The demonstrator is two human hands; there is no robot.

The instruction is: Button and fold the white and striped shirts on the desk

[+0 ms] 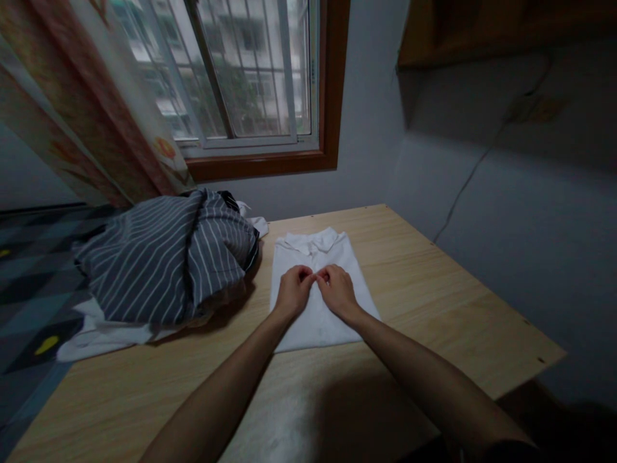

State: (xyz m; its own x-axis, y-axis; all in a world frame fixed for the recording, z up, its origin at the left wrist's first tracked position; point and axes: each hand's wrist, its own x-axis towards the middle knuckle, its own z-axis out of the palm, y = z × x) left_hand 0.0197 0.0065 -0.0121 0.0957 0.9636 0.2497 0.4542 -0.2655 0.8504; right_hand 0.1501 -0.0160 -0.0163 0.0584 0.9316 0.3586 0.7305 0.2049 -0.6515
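Surface: pale wooden surface (434, 289), set under a barred window (250, 71).
Striped pile: heap of grey striped cloth (164, 257) at the left, just beside the shirt.
Shirt: folded white shirt (313, 321) lying flat at the middle, collar toward the window.
Left hand: left hand (292, 292) rests on the shirt, fingers pinched narrow on its fabric.
Right hand: right hand (339, 290) touches the left, fingers likewise pinching the fabric.

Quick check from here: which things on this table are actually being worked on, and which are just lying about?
In hand: white collared shirt, left hand and right hand pinching it mid-front.
Lying about: heap of striped grey clothes, white garment under it, curtain.
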